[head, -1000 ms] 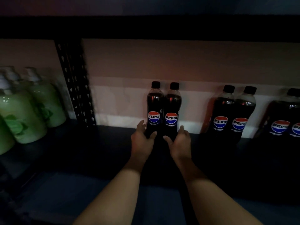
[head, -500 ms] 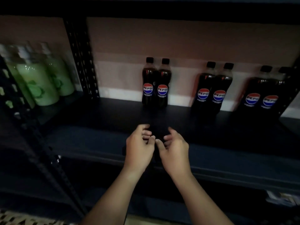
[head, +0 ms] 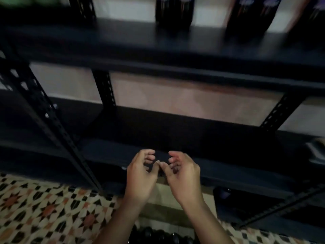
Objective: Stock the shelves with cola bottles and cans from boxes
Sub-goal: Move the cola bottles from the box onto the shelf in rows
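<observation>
Hovering before the smooth black metal shelf (head: 228, 173), both loosely curled hands' grip holds nothing.

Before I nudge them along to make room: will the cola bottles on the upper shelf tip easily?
Probably. The cola bottles look tall on narrow bases, so a high push may topple them. They look dark and full, so likely heavy; push low. The shelf looks smooth.

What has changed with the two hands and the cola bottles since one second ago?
Both hands let go of the pair of bottles on the shelf and drew back and down. The left hand and right hand now hang empty, fingers loosely curled. The bottles stayed standing on the shelf.
</observation>
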Demonstrator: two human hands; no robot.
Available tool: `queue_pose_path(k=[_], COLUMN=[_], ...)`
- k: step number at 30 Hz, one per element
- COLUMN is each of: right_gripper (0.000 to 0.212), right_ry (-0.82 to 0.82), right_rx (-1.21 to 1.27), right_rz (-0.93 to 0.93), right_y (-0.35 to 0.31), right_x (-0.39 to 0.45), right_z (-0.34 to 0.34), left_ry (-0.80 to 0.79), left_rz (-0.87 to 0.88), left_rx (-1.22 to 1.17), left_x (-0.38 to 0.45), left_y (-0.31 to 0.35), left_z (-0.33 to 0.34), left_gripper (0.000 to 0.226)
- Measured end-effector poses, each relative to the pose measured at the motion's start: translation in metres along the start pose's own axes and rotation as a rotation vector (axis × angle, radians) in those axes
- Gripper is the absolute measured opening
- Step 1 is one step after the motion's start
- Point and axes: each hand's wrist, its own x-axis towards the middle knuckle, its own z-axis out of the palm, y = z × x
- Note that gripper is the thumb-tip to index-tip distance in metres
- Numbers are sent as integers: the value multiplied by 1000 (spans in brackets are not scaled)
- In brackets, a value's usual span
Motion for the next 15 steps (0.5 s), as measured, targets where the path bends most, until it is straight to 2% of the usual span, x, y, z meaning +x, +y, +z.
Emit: queue_pose_path(k=[3, 7, 9, 12, 15], right_gripper=[27, 26, 26, 28, 32], right_ry=[-77, -170, -213, -273, -350], right_rx=[-39, -74, -95, -99, -127], right_rz=[71, 141, 153, 165, 208], right_y=[77, 165, 198, 231, 252], right_x=[-23, -53, -67, -85, -100], right_z=[44, 95, 114, 135, 153], left_ry=[-44, -125, -178, -285, -406], left_rz=[-49, -133, -175, -240, -284], left_rx=[77, 176, 218, 266, 349], left_x=[-22, -53, -68, -88, -101], left_y=[-89, -191, -228, -267, -297], left_z=[25, 51, 62, 71, 71], left_gripper=[31, 24, 22, 34, 35])
